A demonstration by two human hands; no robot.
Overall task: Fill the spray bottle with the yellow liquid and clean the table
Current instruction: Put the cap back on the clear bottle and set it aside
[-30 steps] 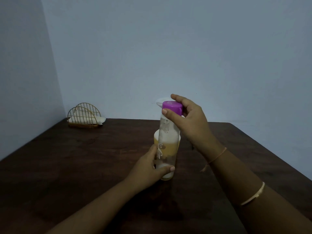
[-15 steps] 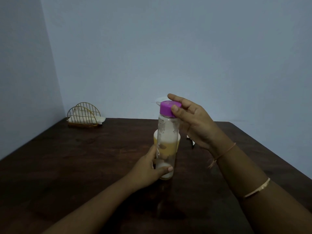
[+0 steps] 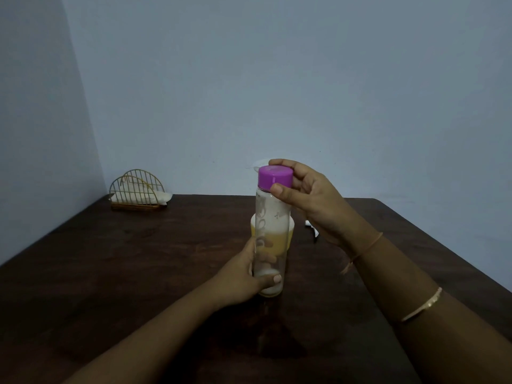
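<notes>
A tall clear bottle (image 3: 273, 217) stands upright on the dark wooden table (image 3: 138, 273), at its middle. My left hand (image 3: 243, 275) grips the bottle near its base. A purple cap (image 3: 274, 177) sits level on the bottle's mouth, and my right hand (image 3: 313, 200) pinches it between thumb and fingers. Right behind the clear bottle stands the spray bottle (image 3: 253, 227), mostly hidden, with yellow liquid showing at both sides. A bit of its white head (image 3: 256, 164) shows above the cap.
A gold wire napkin holder (image 3: 137, 189) with white napkins stands at the far left corner by the walls. A small white object (image 3: 309, 225) lies on the table behind my right wrist, mostly hidden. Walls close the table's far and left sides.
The purple cap was held tilted at the bottle's mouth; it now sits level on the bottle. My right hand has turned its grip round the cap. The left hand stays put.
</notes>
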